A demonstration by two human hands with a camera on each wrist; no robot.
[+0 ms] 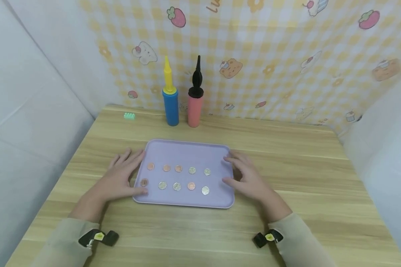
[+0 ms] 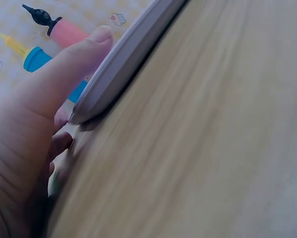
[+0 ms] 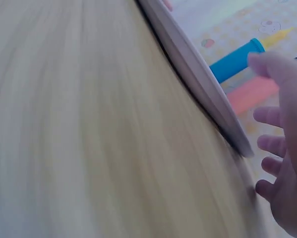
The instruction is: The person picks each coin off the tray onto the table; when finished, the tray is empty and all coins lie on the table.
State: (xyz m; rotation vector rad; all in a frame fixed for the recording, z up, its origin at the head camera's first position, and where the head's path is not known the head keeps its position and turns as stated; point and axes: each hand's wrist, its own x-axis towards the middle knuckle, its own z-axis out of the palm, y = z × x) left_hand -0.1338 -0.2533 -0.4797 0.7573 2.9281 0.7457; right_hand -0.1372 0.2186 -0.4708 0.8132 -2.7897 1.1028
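A lilac tray (image 1: 187, 152) lies on the table with two rows of coins on it, some copper-coloured like one coin (image 1: 191, 186) in the front row, others pale metallic like its neighbour (image 1: 205, 190). At the tray's left side is my left hand (image 1: 120, 180), fingers spread along the outer edge and thumb reaching over the near left corner. My right hand (image 1: 248, 180) is at the right side, its fingertips and thumb over the rim. In the right wrist view, the fingers (image 3: 269, 116) are loosely bent, with a gap between thumb and fingers.
Behind the tray stand two hand pumps, a blue one with a yellow top (image 1: 171, 107) and a pink one with a black top (image 1: 194, 111). A small mint-green toy brick (image 1: 129, 116) lies at the table's back left. A checked cloth (image 1: 254, 89) hangs behind the wooden table (image 1: 287, 174).
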